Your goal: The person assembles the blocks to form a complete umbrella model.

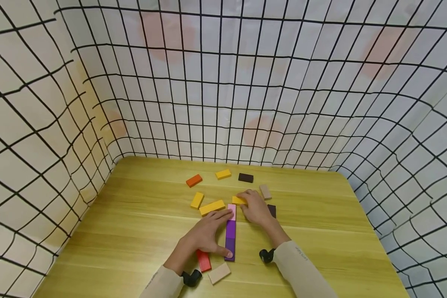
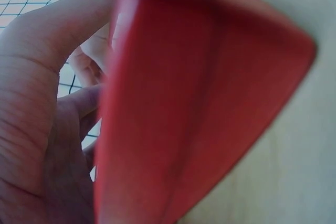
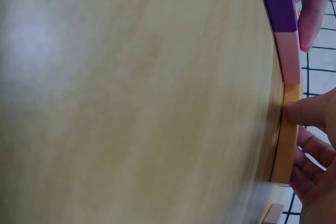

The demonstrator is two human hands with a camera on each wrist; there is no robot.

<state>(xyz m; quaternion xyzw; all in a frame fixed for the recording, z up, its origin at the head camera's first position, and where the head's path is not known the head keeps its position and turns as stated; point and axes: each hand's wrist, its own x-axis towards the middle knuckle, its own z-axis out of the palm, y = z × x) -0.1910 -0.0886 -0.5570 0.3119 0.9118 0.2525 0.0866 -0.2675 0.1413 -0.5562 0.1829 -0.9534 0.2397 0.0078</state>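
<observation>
The right hand (image 1: 258, 210) pinches a yellow block (image 1: 238, 200) in its fingers at the row's far end; it lies roughly left to right, its right end hidden. The row, one pink block (image 1: 231, 209) and two purple blocks (image 1: 230, 229), points away from the person. The left hand (image 1: 205, 234) rests across it, thumb and fingers apart. Also on the counter (image 1: 134, 231): three other yellow pieces (image 1: 212, 208), two beige (image 1: 219, 273), two black (image 1: 246, 177), one half-covered, one orange (image 1: 194, 180), one red (image 1: 204, 261), partly hidden.

I see a wood-grain tabletop (image 1: 115, 231), black grid mesh (image 1: 221, 16) along its back and both sides, whitish sheeting (image 1: 210, 35) behind, faint orange-pink blotches (image 1: 172, 34).
</observation>
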